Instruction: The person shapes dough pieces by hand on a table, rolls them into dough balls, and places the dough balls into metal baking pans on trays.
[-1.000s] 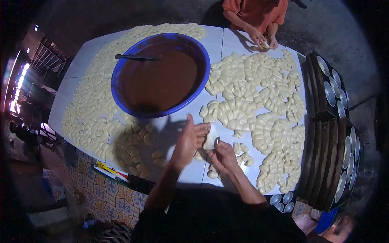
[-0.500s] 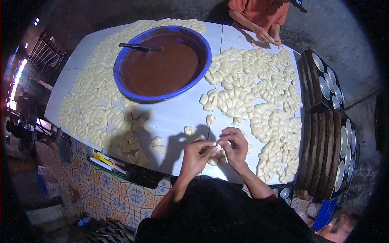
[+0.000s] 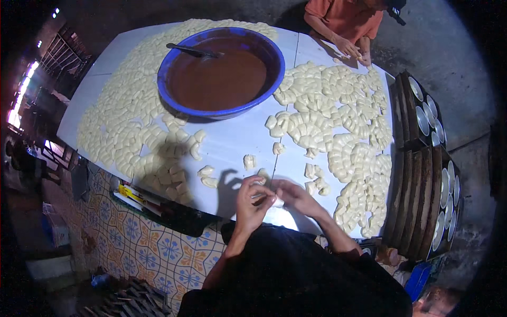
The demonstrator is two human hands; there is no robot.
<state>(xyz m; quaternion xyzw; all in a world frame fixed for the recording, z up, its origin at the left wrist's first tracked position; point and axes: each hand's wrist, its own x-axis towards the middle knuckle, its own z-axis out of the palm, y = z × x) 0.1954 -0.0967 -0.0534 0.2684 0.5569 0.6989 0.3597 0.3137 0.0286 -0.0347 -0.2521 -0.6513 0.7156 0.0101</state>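
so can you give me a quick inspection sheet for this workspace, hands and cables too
Surface: pale table with seams, dough pieces spread over both sides.
Work items: blue basin of brown liquid, a dark-handled utensil resting across its rim.
Clutter: yellow item below the table's near left edge.
Hands: left hand and right hand close together at a pale dough piece; grip unclear.
Cables: nothing seen for certain.
Surroundings: stacked trays of round tins at right, patterned tiles at lower left, co-worker across the table.
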